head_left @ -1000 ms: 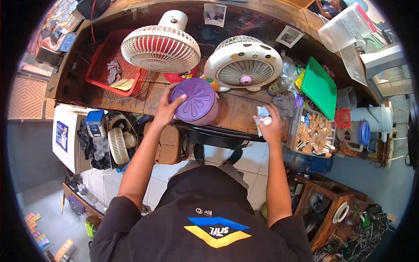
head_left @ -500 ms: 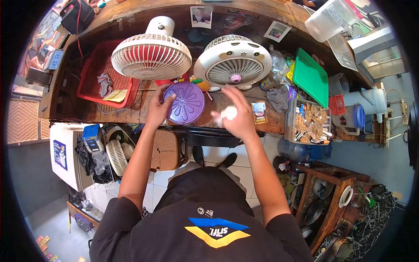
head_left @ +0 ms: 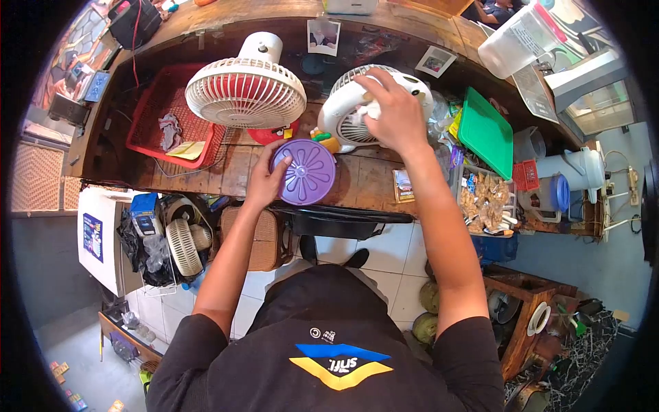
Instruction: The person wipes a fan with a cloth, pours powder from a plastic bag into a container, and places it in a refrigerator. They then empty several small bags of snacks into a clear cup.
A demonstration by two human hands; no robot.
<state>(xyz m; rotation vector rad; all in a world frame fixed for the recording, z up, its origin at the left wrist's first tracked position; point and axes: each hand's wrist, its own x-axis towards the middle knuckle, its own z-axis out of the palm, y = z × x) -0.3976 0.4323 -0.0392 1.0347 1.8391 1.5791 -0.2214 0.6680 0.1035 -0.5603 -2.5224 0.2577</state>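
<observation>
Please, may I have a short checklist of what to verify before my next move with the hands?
1. Left hand at the purple lid: ok, thumb over its left edge.
2. Lid pressed tight: cannot tell from this view.
3. Right hand free: not ok, its fingers hold something white and crumpled.
4. Right hand not touching the white fan: cannot tell, it overlaps the fan in the picture.
5. Small packet apart from the lid: ok, it lies on the wooden table.
</observation>
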